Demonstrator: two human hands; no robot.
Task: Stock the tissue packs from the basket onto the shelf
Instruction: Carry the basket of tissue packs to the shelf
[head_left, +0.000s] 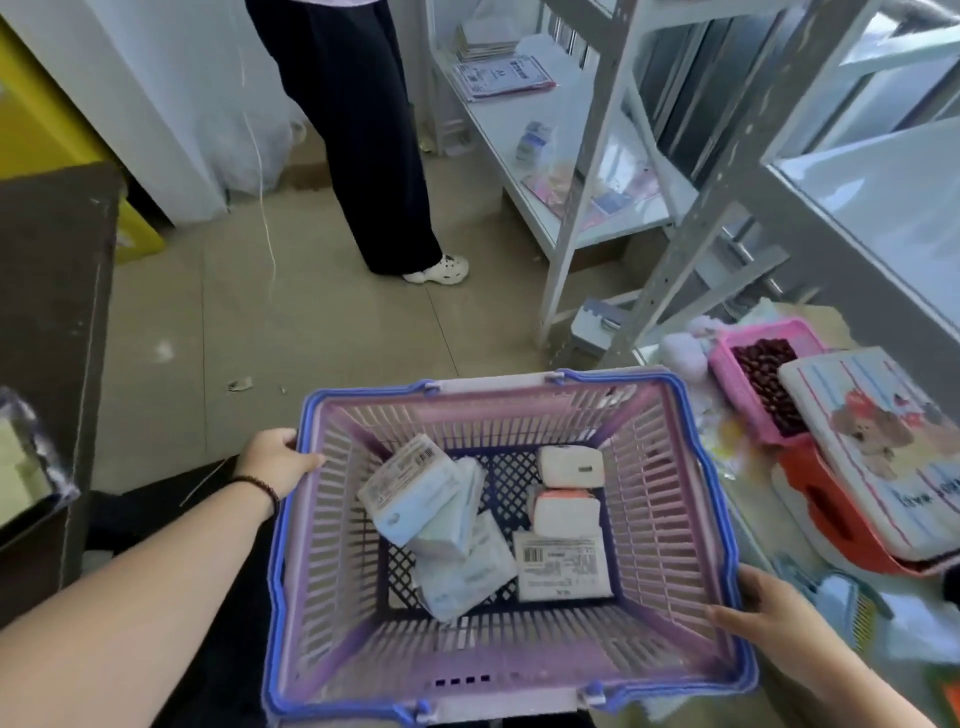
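A purple slatted basket (670, 519) with blue folded-down handles fills the lower middle of the view. Several tissue packs lie on its bottom: a white-and-blue pack (410, 491) leaning at the left, another (465, 574) below it, a barcoded pack (563, 566) at the right, and two small packs (570, 466) behind it. My left hand (278, 460) grips the basket's left rim near the far corner. My right hand (763, 605) holds the right rim near the front. The grey metal shelf (883, 208) stands at the right, its upper board bare.
A person in dark trousers and white shoes (439, 270) stands ahead beside a second shelf unit (519, 145) holding papers and small items. A pink tray of dark beads (763, 384), a picture book (872, 447) and an orange bin (831, 514) sit at the right. A dark table (47, 291) is left.
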